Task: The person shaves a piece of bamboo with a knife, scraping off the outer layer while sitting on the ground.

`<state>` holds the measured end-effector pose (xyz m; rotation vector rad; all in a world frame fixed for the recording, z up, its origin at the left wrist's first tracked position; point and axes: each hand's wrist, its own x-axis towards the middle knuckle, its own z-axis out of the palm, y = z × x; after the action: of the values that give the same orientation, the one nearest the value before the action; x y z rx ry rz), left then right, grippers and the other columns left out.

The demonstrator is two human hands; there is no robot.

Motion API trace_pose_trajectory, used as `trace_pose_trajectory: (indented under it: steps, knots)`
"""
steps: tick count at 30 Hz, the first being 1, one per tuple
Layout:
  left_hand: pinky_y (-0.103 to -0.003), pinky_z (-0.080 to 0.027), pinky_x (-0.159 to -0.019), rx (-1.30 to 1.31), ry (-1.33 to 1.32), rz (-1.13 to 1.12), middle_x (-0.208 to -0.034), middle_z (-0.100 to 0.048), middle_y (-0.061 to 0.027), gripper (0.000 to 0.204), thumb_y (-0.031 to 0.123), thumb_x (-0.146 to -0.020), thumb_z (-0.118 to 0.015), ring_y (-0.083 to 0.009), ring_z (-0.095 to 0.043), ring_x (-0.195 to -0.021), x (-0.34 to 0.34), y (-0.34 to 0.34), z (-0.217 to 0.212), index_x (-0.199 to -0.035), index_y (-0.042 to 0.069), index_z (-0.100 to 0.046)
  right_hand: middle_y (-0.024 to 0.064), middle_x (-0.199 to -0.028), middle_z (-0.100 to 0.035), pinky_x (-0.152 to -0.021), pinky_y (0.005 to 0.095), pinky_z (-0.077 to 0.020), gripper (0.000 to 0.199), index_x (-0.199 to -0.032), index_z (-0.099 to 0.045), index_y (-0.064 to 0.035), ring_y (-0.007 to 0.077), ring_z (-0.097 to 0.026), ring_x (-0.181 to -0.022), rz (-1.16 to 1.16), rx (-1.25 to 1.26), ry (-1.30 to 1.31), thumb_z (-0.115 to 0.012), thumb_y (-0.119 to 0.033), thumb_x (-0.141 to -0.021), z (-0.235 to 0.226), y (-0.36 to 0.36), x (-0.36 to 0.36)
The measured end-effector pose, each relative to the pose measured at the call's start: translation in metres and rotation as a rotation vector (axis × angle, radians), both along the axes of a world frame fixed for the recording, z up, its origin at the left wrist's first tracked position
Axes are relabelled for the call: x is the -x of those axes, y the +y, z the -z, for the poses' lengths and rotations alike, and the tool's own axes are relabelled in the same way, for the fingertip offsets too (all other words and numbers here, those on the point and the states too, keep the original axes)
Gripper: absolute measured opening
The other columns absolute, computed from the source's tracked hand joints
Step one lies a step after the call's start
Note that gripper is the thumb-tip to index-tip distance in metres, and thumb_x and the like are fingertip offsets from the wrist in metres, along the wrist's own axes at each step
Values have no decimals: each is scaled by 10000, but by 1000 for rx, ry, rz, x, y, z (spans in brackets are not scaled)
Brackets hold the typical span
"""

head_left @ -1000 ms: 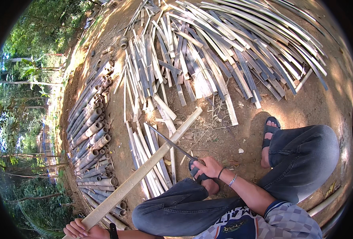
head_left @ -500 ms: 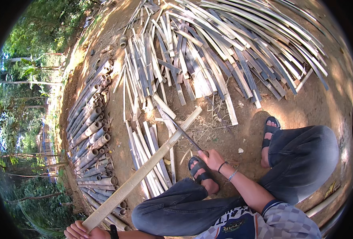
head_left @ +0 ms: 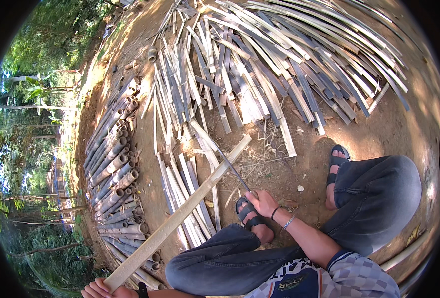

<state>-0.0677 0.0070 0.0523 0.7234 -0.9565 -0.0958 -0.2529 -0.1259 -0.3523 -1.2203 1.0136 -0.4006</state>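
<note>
Bamboo slat [head_left: 180, 218] over dirt ground [head_left: 379, 134]; outdoors

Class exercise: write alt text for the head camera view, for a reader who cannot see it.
A seated person's left hand steadies a long bamboo slat while the right hand sets a knife against it; split strips and bamboo poles cover the dirt.

Long pale bamboo slat [head_left: 180, 218], slanted, knife blade [head_left: 231, 169] across it.

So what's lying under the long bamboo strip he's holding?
Under the bamboo strip lie split slats on bare dirt. Its near end sits in the left hand; what's beneath there is hidden.
</note>
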Motion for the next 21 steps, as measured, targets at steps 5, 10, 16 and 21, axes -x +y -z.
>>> trace_pose_trajectory:
  steps: [5,10,16,21]
  knots:
    - [-262,-304,-430,1,-18,24,-515,-396,-18,688,691,-880,-271,-126,-354,-403,-2,0,0,-660,69,-470,250,-724,-627,-669,441,-486,539,-835,-638,35,395,-633,-736,-75,201,32,-541,-495,-867,14,4,9]
    - [-256,-303,-428,-5,-19,15,-514,-400,-13,687,690,-881,-272,-122,-354,-400,-3,2,-1,-657,71,-469,270,-784,-630,-690,441,-482,554,-866,-630,43,417,-627,-791,-55,-43,211,-544,-504,-861,20,-12,5]
    - [-255,-311,-420,2,-10,-31,-511,-400,-11,690,689,-883,-267,-121,-361,-395,-3,-1,-1,-650,71,-467,283,-749,-609,-658,448,-465,551,-823,-626,54,426,-618,-763,-90,139,-9,-521,-484,-887,6,0,4]
    - [-258,-317,-420,-4,-14,-12,-512,-404,-14,692,683,-888,-262,-123,-366,-395,-1,-2,-1,-652,67,-472,273,-662,-550,-582,460,-415,534,-742,-568,54,441,-540,-635,52,38,162,-502,-451,-902,38,-10,1]
